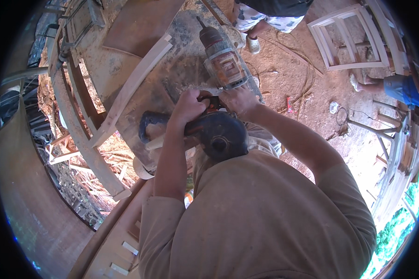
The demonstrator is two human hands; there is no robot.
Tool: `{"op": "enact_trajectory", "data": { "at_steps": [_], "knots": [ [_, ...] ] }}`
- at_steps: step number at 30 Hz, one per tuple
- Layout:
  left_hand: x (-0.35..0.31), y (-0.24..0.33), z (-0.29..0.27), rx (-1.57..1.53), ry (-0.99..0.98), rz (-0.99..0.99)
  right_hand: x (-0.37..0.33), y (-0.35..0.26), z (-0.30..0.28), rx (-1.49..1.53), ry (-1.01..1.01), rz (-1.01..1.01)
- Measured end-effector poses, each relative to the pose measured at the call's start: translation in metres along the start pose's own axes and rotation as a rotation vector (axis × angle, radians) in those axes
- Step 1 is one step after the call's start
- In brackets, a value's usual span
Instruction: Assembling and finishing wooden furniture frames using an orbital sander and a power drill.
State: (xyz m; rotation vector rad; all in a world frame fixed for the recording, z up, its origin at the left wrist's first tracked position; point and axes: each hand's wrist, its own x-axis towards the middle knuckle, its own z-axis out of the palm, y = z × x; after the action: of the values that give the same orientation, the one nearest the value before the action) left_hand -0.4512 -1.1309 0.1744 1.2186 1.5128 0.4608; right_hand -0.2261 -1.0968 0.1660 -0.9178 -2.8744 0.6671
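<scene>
A dark power tool with a rounded housing and small orange parts is held close against my front. My left hand has its fingers curled on the small black part at the tool's far end. Closed at the other side of that part is my right hand, its fingertips partly hidden. A dark blue looped handle sticks out left of my left wrist; whether it belongs to the same tool I cannot tell. Just beyond my hands, a bottle-shaped thing with a dark tapered top, thin tip and orange-and-white label lies on the dusty worktable.
A curved pale wooden piece and a brown board lie on the table's left side. Wooden frames and scraps are at left. Two other people stand beyond and at right, near a slatted wooden frame. Cords cross the ground.
</scene>
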Motion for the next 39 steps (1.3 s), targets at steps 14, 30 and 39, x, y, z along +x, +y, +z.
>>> {"op": "enact_trajectory", "data": {
  "at_steps": [14, 30, 39],
  "knots": [
    [0.003, 0.001, 0.004, 0.197, 0.002, 0.154, 0.004, -0.001, -0.007, 0.095, -0.122, 0.129],
    [0.016, 0.042, -0.004, 0.329, -0.003, 0.329, -0.051, 0.028, -0.025, 0.496, -0.100, 0.469],
    [0.022, 0.048, 0.005, 0.490, -0.128, 0.349, -0.043, 0.021, -0.020, 0.425, 0.031, 0.361]
  ]
}}
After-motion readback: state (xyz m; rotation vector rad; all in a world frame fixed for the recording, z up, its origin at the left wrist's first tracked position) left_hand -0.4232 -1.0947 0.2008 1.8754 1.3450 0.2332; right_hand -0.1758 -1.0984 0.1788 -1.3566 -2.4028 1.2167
